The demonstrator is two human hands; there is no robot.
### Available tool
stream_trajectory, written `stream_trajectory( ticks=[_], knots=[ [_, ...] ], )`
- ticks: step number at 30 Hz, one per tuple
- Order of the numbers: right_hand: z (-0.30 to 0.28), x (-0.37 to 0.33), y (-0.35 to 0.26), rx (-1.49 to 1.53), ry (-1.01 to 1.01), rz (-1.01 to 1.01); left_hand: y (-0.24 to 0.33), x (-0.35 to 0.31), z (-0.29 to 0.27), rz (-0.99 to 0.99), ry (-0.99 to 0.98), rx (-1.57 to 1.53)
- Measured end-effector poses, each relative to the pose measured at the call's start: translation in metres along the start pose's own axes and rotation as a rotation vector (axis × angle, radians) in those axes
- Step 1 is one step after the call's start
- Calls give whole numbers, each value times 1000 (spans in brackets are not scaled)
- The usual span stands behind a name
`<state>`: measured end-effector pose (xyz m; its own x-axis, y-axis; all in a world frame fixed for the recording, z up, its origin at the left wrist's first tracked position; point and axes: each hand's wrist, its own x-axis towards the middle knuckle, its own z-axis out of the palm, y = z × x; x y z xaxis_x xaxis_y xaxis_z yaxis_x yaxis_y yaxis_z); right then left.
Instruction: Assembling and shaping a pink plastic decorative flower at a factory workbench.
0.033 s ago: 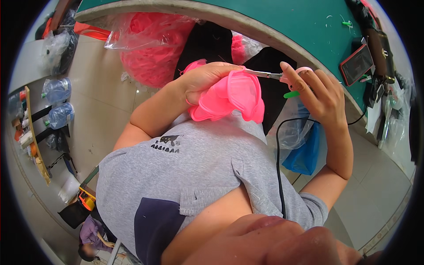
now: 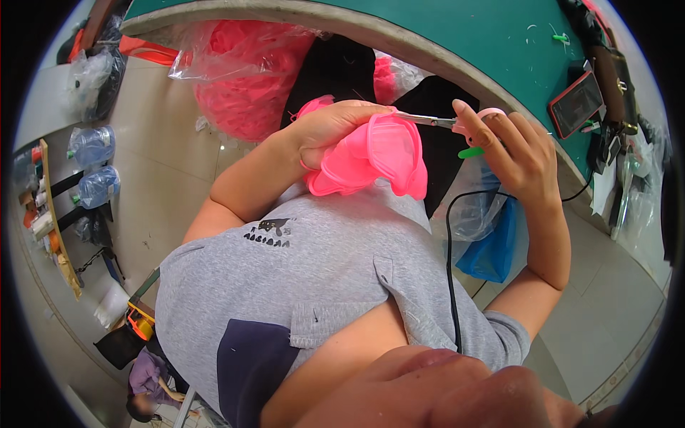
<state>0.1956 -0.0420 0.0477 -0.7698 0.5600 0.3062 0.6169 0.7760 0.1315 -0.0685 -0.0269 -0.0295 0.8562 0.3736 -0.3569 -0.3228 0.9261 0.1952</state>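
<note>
My left hand (image 2: 335,127) is closed around a bright pink fabric piece (image 2: 391,153), soft and partly see-through, with thick stitched edges. It hangs in folds in front of my chest. A pair of scissors (image 2: 432,120) with pale pink handles is in my right hand (image 2: 519,146), fingers through the loops. The blades point left to the upper edge of the fabric, beside my left fingertips; whether they stand apart or closed is too small to tell. A small green piece (image 2: 471,153) shows beneath the fingers of my right hand.
Ahead lies a green table (image 2: 464,36) with a phone (image 2: 576,105) and a brown case (image 2: 615,85) on its right. Clear bags of pink fabric (image 2: 246,78) sit below its edge. A black cable (image 2: 449,264) crosses near my right arm. Another person (image 2: 150,378) is at the lower left.
</note>
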Motion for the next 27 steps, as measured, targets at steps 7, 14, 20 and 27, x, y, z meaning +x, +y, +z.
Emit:
stream_trajectory(
  ticks=[7,14,20,27],
  knots=[
    [3,0,0,33,20,11,0,-1,2,2,22,-4],
    [5,1,0,42,44,1,0,0,-7,-25,0,2],
    [2,-1,1,61,11,23,0,-1,0,23,9,50],
    [7,-5,-1,94,36,47,0,0,6,38,60,32]
  ],
)
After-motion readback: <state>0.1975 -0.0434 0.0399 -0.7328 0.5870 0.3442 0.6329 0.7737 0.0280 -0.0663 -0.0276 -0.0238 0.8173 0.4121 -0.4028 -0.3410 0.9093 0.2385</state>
